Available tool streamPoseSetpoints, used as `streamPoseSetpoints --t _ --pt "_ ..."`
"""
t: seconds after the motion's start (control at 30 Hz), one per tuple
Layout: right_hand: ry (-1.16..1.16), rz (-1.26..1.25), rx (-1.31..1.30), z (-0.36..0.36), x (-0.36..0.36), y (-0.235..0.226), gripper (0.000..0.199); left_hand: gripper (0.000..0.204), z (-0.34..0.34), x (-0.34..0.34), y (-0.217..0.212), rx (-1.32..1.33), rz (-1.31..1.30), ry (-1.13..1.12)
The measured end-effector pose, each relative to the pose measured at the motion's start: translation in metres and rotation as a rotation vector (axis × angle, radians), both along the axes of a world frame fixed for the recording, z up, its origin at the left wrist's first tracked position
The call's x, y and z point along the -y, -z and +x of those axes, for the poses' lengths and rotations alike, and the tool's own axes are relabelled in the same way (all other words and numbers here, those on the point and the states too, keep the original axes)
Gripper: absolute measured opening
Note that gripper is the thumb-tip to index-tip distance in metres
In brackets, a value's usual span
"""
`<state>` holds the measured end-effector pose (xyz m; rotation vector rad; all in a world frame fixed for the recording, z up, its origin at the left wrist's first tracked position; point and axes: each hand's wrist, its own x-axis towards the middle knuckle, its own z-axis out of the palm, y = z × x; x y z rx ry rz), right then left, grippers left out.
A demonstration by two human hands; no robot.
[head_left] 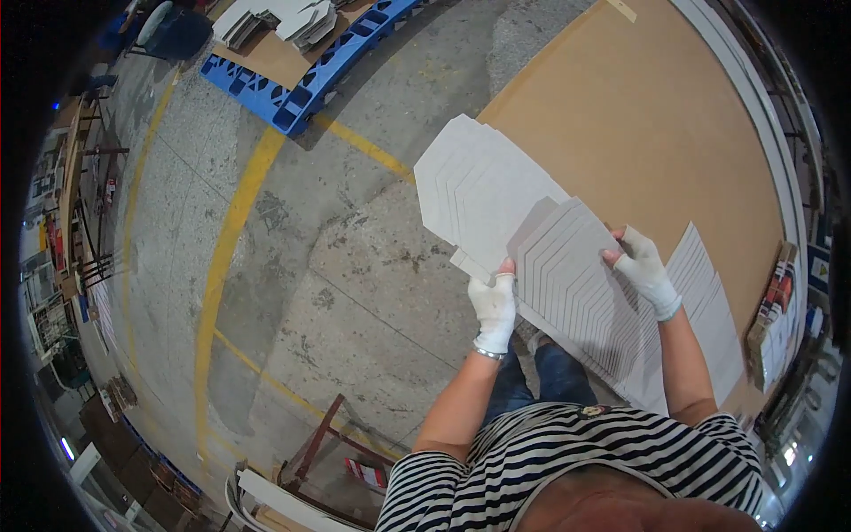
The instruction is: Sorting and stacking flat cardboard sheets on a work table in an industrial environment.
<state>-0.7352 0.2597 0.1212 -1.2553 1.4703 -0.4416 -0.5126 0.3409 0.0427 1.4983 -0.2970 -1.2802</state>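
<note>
A fanned stack of pale grey die-cut cardboard sheets [567, 275] lies between my two hands, its layers stepped one behind another. My left hand [494, 310], in a white fingerless glove, grips the near left edge with the thumb on top; its other fingers are mostly hidden. My right hand [647, 273], gloved the same way, has its thumb and fingertips closed on the stack's right edge. Beyond my left hand, another spread of pale sheets [487, 173] juts over the table's left side. More fanned sheets [709, 297] lie to the right, partly behind my right forearm.
The work table has a brown board top [647, 115]. A blue plastic pallet [306, 97] holds cut cardboard pieces [279, 22] at the far left. Yellow lines [235, 230] mark the concrete floor. A dark red metal frame [319, 434] stands at lower left.
</note>
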Motion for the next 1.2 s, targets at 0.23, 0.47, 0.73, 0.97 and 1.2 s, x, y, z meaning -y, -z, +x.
streamPoseSetpoints --t 0.23,0.47,0.73,0.97,1.2 --pt "-0.106 0.201 -0.108 0.002 0.012 0.008 0.016 0.031 0.0 -0.001 -0.005 0.058 -0.012 -0.002" --pt "-0.005 0.116 -0.041 0.006 0.009 0.019 0.016 0.035 0.0 -0.002 -0.002 0.068 0.022 0.03" --pt "-0.01 0.114 -0.071 0.003 0.008 0.025 0.017 0.039 0.0 -0.001 -0.006 0.093 -0.005 0.035" --pt "-0.088 -0.411 -0.23 0.024 0.064 0.032 0.03 0.075 0.005 0.0 0.008 0.437 -0.088 -0.165" --pt "-0.292 -0.562 -0.233 0.12 0.104 0.047 0.045 0.078 -0.006 0.012 0.003 0.244 -0.15 -0.262"
